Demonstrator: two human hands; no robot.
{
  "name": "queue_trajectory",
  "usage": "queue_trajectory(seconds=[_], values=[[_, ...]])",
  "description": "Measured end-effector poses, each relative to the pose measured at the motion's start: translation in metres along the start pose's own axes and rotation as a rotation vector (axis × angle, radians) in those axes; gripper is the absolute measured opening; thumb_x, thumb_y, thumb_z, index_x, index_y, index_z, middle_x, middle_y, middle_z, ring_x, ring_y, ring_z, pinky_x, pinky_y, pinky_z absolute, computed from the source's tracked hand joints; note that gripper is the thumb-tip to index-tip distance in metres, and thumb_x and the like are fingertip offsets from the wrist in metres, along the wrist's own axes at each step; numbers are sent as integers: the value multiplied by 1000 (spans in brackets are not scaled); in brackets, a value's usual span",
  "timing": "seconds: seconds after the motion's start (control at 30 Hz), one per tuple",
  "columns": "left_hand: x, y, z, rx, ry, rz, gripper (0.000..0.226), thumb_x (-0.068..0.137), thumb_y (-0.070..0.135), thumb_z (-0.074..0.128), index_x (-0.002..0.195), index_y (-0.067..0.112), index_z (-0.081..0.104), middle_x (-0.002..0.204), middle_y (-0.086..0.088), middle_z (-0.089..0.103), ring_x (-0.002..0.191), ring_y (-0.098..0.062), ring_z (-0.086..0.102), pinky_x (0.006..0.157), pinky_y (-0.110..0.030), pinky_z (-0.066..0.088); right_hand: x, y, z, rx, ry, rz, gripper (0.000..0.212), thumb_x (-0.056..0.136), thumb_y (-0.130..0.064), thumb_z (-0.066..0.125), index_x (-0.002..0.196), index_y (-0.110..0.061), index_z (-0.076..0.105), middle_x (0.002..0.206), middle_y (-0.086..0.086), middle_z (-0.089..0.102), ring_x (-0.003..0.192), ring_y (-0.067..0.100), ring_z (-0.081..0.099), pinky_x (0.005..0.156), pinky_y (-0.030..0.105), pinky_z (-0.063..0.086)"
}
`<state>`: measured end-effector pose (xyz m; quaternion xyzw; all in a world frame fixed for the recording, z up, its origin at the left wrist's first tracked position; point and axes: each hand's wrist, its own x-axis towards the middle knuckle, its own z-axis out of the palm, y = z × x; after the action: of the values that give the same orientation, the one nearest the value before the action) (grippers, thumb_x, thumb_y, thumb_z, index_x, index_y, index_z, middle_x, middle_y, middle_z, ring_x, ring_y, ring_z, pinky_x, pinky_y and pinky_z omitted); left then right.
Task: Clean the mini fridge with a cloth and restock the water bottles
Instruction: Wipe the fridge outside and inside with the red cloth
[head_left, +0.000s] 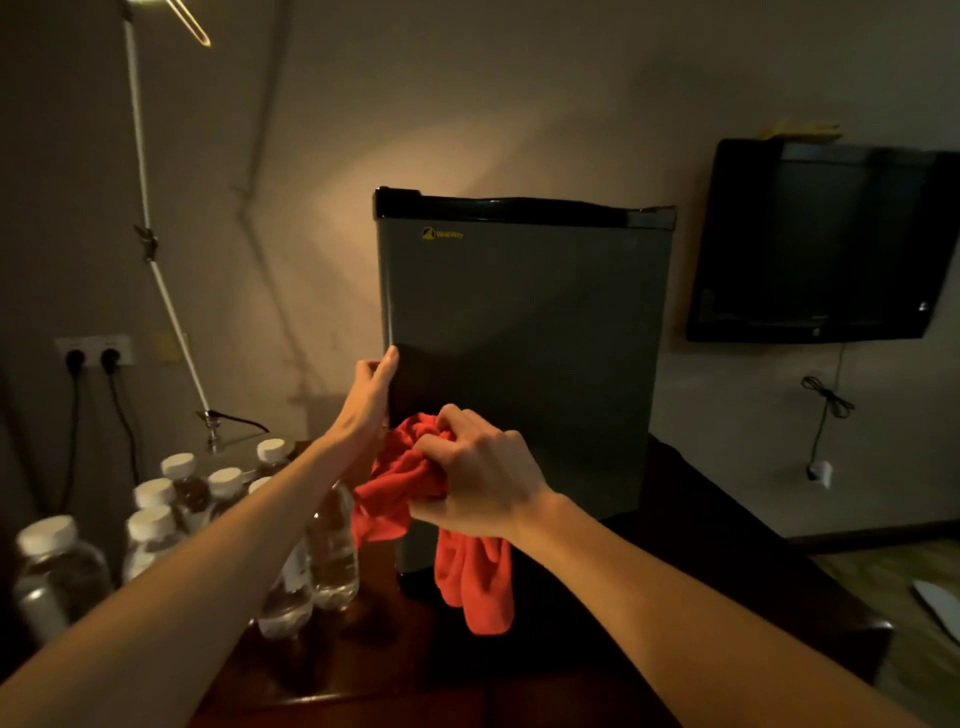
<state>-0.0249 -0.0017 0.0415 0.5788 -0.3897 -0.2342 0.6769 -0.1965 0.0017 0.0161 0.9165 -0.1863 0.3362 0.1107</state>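
Observation:
A grey mini fridge (524, 322) with a black top stands on a dark wooden table, its door closed. My left hand (370, 391) grips the door's left edge, thumb on the front and fingers curled round the side. My right hand (480, 475) holds a bunched red cloth (410, 488) in front of the door's lower left part; a loose end of the cloth hangs down below the hand. Several water bottles (332, 551) with white caps stand on the table left of the fridge, partly hidden by my left forearm.
A dark television (821, 244) hangs on the wall to the right of the fridge. A white lamp arm (156, 249) rises at the left, with a wall socket (93, 351) and two plugs beside it. The dark table (727, 587) extends right of the fridge.

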Motion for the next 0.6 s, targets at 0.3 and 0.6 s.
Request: queue_trajectory(seconds=[0.3, 0.6], values=[[-67, 25, -18, 169, -87, 85, 38, 97, 51, 47, 100, 15, 58, 100, -9, 61, 95, -23, 58, 82, -36, 50, -30, -57, -42, -19, 1, 30, 44, 75, -61, 64, 101, -25, 63, 99, -1, 54, 86, 18, 58, 60, 24, 29], [-118, 52, -20, 117, -396, 167, 55, 98, 42, 47, 76, -2, 71, 88, -26, 72, 75, -28, 66, 73, -29, 53, -34, -105, -47, 85, -158, 210, 46, 84, -54, 59, 117, -22, 62, 125, 9, 58, 113, 28, 58, 87, 38, 47]])
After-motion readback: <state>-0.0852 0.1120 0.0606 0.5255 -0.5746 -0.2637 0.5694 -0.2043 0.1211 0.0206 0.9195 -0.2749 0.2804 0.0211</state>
